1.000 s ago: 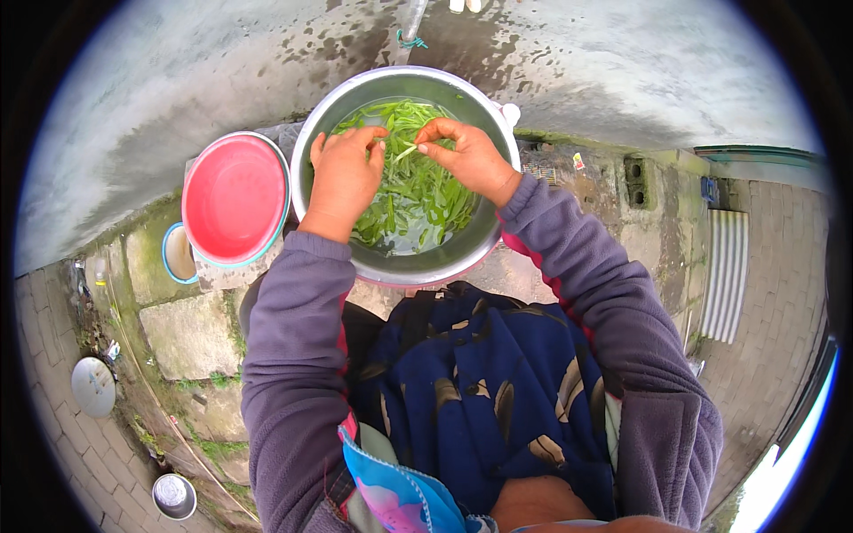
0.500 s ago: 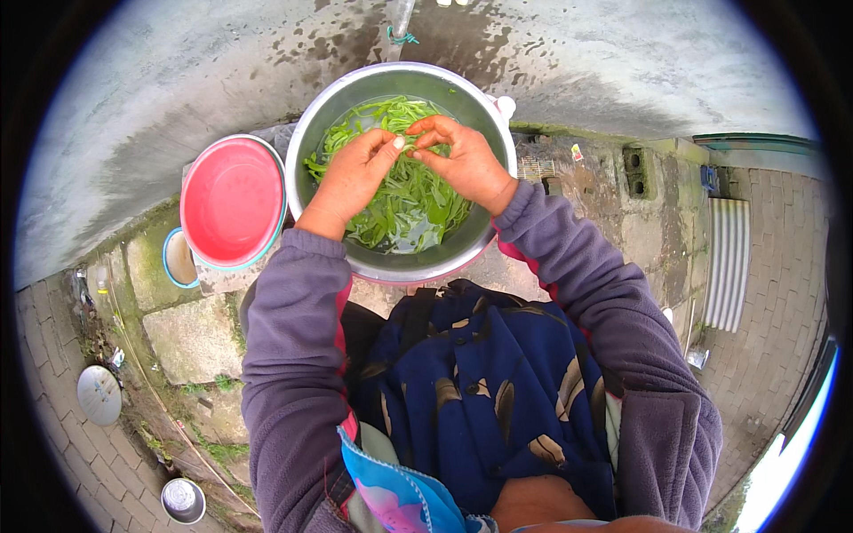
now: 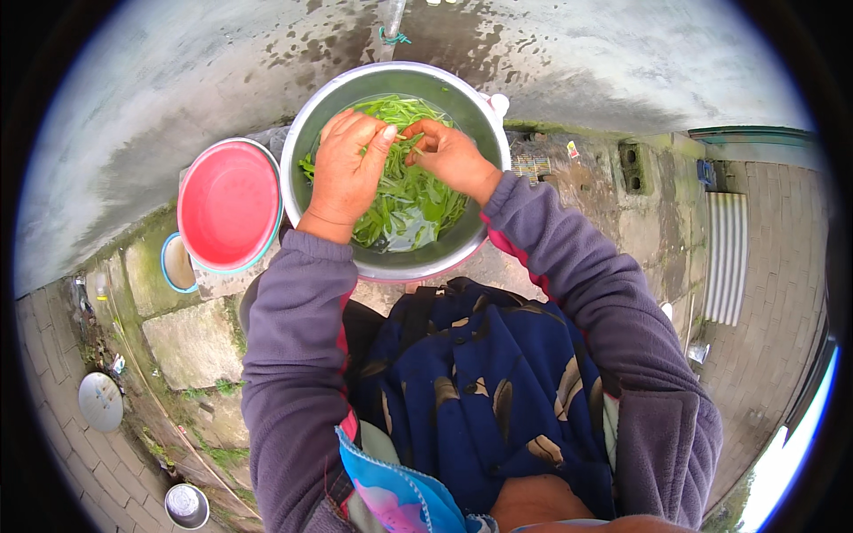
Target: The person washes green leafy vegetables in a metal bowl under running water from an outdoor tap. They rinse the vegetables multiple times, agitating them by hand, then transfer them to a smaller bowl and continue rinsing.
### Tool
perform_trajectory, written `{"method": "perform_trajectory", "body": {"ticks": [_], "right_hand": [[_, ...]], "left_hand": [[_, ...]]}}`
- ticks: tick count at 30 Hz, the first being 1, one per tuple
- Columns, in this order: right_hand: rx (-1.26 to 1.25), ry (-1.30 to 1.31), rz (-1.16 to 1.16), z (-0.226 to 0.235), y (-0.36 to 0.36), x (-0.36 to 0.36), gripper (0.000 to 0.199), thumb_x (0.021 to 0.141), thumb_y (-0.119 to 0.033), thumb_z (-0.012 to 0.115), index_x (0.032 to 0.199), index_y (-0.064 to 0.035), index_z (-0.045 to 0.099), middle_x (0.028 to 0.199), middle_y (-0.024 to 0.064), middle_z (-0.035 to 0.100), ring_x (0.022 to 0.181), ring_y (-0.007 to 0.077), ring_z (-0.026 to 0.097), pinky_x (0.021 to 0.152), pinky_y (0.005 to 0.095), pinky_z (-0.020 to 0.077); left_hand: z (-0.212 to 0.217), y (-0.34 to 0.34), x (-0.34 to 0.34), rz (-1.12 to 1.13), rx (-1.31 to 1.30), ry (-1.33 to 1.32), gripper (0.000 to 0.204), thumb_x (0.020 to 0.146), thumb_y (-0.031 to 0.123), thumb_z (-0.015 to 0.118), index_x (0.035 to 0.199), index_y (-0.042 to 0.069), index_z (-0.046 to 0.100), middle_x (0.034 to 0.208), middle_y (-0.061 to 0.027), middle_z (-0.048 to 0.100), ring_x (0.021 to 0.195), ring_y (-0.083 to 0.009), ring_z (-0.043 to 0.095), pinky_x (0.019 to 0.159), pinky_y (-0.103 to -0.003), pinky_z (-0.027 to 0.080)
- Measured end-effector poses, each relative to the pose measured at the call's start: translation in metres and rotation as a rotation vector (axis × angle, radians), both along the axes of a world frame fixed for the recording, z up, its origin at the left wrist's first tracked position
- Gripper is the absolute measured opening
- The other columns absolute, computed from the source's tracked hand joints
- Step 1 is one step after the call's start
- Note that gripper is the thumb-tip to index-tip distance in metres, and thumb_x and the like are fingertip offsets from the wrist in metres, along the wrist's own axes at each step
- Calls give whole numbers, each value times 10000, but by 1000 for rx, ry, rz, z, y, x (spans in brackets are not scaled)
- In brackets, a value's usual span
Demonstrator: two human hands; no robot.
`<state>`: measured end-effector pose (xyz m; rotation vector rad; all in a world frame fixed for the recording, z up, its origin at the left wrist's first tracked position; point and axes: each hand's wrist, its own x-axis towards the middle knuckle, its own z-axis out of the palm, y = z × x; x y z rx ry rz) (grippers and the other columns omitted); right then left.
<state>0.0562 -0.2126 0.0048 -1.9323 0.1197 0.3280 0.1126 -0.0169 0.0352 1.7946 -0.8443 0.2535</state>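
Observation:
A large metal basin (image 3: 477, 124) of water stands in front of me, with a heap of long green leafy vegetables (image 3: 434, 209) floating in it. Both my hands are over the heap, fingertips close together. My left hand (image 3: 349, 160) is closed in a pinch, thumb against fingers, on a thin piece of green stem (image 3: 402, 138). My right hand (image 3: 455, 160) has its thumb and fingers pinched beside it, also on greens; what exactly lies between its fingertips is partly hidden.
Left of the metal basin sits a red plastic basin (image 3: 228, 204), with a blue-rimmed bucket (image 3: 180, 265) beside it. A concrete wall (image 3: 191, 107) and a pipe (image 3: 391, 25) rise beyond. Lower left are a round disc (image 3: 100, 401) and a metal pail (image 3: 187, 505); a corrugated sheet (image 3: 726, 258) lies right.
My left hand has turned so its back shows more, its fingers bunched. The right hand has dropped slightly, its fingers curling further inward. The basin appears shifted slightly left in view.

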Motion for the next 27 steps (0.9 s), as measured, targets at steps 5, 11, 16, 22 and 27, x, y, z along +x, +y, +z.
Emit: {"method": "perform_trajectory", "body": {"ticks": [5,11,16,22,27], "right_hand": [[-734,-428,232,9,-16,-8,317,863,-106,615,1180,-101,626,1031,130,673,896,335,670,796,422,528],[-390,-287,221,30,-35,-17,473,777,-21,636,1241,-109,605,1241,168,574,962,351,652,869,436,522],[-732,-442,179,32,-33,-21,455,779,-25,649,1222,-125,616,1214,176,590,968,345,639,850,401,520],[-386,-323,27,29,-37,-33,150,804,-182,697,900,-70,671,841,136,650,831,347,660,753,435,526],[-828,-216,412,4,-18,-43,191,793,-254,701,835,-69,683,847,129,672,792,347,672,693,441,539]], "left_hand": [[6,5,0,21,-101,413,322,981,225,572,763,-5,520,697,-140,500,685,-330,516,657,-411,418],[-3,-19,-14,-124,96,213,263,950,197,581,787,-3,529,744,-156,516,736,-359,525,670,-429,419],[-5,-25,-15,-143,-7,324,204,935,190,592,825,19,581,822,-139,583,823,-349,563,708,-437,438],[-11,-28,-16,-192,173,265,172,910,181,621,847,21,610,810,-148,599,752,-345,576,694,-422,454],[-17,-28,-15,-140,173,322,172,912,175,624,879,6,628,805,-148,612,739,-322,593,684,-398,468]]}}
